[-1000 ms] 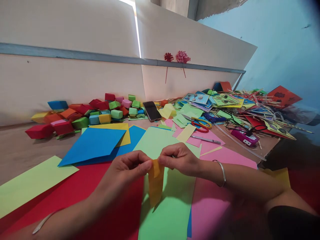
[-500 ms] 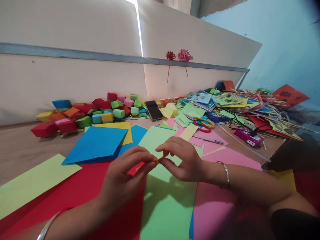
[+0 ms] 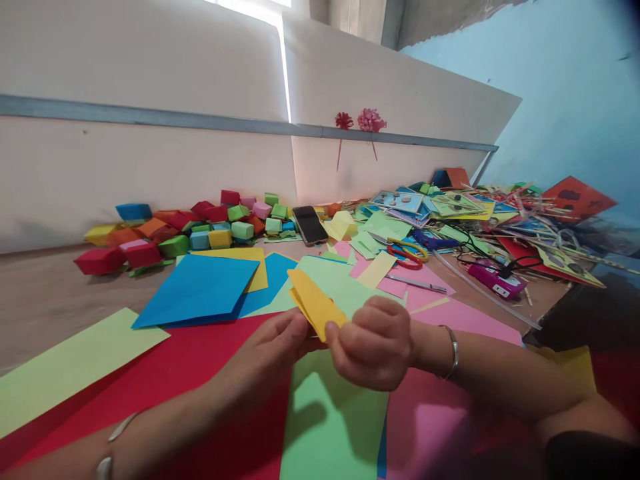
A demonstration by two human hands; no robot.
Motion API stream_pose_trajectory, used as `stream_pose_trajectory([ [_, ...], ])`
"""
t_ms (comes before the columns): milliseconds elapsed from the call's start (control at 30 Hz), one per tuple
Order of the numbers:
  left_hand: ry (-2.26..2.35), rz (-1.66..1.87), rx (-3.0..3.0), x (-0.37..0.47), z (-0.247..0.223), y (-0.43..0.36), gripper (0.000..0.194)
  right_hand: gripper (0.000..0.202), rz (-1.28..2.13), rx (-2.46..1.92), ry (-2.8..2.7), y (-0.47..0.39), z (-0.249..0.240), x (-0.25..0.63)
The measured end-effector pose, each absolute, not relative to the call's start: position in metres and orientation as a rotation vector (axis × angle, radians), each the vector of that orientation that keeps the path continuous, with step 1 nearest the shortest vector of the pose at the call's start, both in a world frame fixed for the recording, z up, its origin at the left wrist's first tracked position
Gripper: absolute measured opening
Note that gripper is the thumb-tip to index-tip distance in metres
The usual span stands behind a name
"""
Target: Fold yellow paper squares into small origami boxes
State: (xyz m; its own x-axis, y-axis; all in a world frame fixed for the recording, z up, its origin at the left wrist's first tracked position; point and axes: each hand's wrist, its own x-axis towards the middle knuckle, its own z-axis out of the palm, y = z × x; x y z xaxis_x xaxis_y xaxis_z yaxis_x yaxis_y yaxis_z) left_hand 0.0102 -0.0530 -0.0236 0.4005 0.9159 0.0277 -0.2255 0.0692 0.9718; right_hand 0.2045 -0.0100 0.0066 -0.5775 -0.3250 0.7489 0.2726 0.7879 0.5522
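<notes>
A folded yellow paper piece (image 3: 317, 303) is held up over the light green sheet (image 3: 335, 420), its layers slightly parted at the upper left end. My right hand (image 3: 373, 343) pinches its lower right end between thumb and curled fingers. From the left, my left hand (image 3: 275, 347) grips the paper's lower left side, with some of its fingers hidden behind. Under my left forearm lies a large red sheet (image 3: 215, 360). A pink sheet (image 3: 430, 400) lies beneath my right forearm.
Small coloured paper blocks (image 3: 200, 237) line the back left, beside a phone (image 3: 309, 225). Blue folded paper (image 3: 200, 290) lies left of centre. Scissors (image 3: 407, 253), a cutter (image 3: 417, 283), a purple power strip (image 3: 497, 280) and piled paper crafts are at the right.
The yellow paper has turned from edge-on to showing its broad face, raised between both hands. My right hand's fingers have curled in, and my left hand has rotated. The view has shifted slightly.
</notes>
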Motion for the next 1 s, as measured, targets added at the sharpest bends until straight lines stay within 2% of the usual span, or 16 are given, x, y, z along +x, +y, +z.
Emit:
stream_pose_trajectory([
  [67, 0.774, 0.990, 1.053, 0.011, -0.028, -0.050, 0.051, 0.022, -0.766, 0.059, -2.136, -0.009, -0.003, 0.197],
  [167, 0.895, 1.069, 1.069, 0.009, -0.028, -0.044, 0.052, 0.022, -0.668, 0.006, -2.222, -0.002, -0.018, 0.188],
  [300, 1.007, 1.173, 1.256, 0.003, -0.030, -0.034, 0.049, 0.024, -0.142, -0.334, -2.144, 0.007, -0.026, 0.187],
  [367, 1.031, 1.206, 1.362, 0.001, -0.034, -0.031, 0.041, 0.017, 0.149, -0.508, -2.066, 0.011, -0.025, 0.189],
  [500, 1.023, 1.149, 1.549, -0.001, -0.040, -0.031, 0.029, 0.014, 0.461, -0.490, -2.045, 0.016, -0.023, 0.192],
  [600, 1.003, 1.143, 1.733, -0.002, -0.037, -0.032, 0.028, 0.007, 0.495, -0.370, -2.056, 0.015, -0.023, 0.192],
  [767, 1.090, 1.118, 1.866, -0.003, -0.031, -0.034, 0.026, 0.012, 0.430, -0.372, -2.069, 0.012, -0.021, 0.192],
  [833, 1.120, 1.097, 1.844, -0.003, -0.032, -0.034, 0.025, 0.016, 0.352, -0.388, -2.053, 0.012, -0.017, 0.193],
  [933, 1.160, 1.106, 1.809, -0.002, -0.033, -0.033, 0.025, 0.034, 0.152, -0.361, -2.034, 0.011, -0.011, 0.198],
  [1000, 1.181, 1.105, 1.808, -0.001, -0.033, -0.033, 0.026, 0.029, 0.028, -0.332, -2.055, 0.011, -0.006, 0.201],
])
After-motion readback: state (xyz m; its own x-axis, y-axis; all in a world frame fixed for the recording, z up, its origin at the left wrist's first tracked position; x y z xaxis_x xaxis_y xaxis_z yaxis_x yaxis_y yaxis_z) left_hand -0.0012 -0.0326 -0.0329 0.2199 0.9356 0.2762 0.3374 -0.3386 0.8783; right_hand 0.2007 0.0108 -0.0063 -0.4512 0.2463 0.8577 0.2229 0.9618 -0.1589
